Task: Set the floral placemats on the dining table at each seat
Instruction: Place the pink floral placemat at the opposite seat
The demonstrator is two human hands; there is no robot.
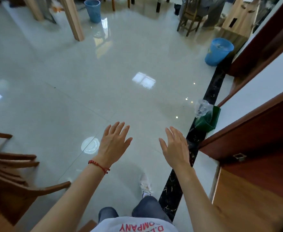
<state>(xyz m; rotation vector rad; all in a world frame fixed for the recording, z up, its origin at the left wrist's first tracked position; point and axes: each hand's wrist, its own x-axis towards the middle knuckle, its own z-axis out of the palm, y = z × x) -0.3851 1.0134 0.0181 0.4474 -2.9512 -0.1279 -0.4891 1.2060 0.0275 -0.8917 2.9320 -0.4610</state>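
Fingers [120,129] of both hands are spread apart and hold nothing. The left hand [114,142], with a red bracelet [99,166], and right hand [175,147] hover over the glossy floor [70,97]. No placemat shows; 2 blue bins [218,51] stand beyond.

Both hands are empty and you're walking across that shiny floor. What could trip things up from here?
1. The glossy tile floor looks slick, and a foot is in mid-stride; a slip seems possible.
2. The wooden chair juts out beside the left hand and might catch a leg.
3. The green dustpan and blue bin stand near the right hand side of the path. No placemats are in view yet.
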